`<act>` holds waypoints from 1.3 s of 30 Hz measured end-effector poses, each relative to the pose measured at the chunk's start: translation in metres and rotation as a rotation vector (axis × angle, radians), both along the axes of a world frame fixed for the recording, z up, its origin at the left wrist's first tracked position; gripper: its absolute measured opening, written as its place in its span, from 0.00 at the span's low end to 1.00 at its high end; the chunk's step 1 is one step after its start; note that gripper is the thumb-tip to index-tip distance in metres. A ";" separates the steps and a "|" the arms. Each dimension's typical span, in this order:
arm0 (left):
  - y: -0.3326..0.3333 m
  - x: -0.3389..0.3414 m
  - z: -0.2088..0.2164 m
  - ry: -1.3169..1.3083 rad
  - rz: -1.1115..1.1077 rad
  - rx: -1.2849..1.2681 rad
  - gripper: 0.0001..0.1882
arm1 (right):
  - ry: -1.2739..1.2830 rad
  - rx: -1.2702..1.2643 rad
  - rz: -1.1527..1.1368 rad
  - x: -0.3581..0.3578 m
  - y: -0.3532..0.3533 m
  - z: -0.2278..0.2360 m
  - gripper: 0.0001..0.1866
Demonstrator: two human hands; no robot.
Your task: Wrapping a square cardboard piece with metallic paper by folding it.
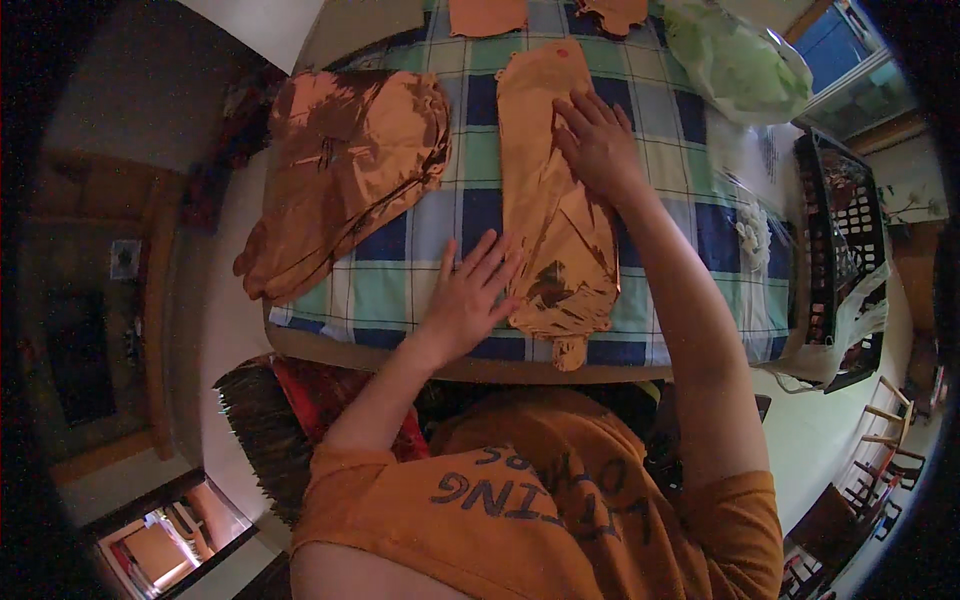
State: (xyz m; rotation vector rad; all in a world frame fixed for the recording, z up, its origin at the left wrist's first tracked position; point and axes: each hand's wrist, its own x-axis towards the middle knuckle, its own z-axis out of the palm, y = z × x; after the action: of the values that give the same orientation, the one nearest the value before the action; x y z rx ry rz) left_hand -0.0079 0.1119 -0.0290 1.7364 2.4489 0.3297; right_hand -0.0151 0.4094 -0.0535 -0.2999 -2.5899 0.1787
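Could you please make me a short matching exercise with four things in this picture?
1. right hand
2. left hand
3. crate
4. plastic bag

A. black, right of the checkered cloth
B. over the upper half of the long foil piece
C. pale green, at the picture's upper right
D. fingers spread, by the foil's lower left edge

Pairs: 1-B, 2-D, 3-A, 4-C

There are two hands, four foil lots and one crate.

We lose part of the foil under the right hand. The upper edge cuts two more foils, and we cannot tell what the crate holds.
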 end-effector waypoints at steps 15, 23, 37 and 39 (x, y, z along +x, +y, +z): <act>0.006 -0.007 -0.001 0.000 0.034 0.033 0.31 | -0.028 -0.005 -0.007 -0.001 0.002 0.003 0.22; 0.051 -0.056 -0.020 0.057 0.104 0.111 0.28 | -0.061 -0.057 -0.018 0.001 -0.002 0.008 0.22; 0.140 -0.134 -0.031 0.119 0.227 0.157 0.24 | -0.037 -0.048 -0.008 0.001 0.002 0.004 0.23; 0.141 -0.135 -0.029 0.181 0.231 0.167 0.24 | -0.034 -0.054 -0.004 0.001 0.001 0.004 0.23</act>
State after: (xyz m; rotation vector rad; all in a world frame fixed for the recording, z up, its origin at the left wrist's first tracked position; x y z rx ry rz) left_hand -0.1431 0.2525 -0.0584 1.6082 2.8360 0.4277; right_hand -0.0138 0.4101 -0.0499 -0.3304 -2.6215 0.2450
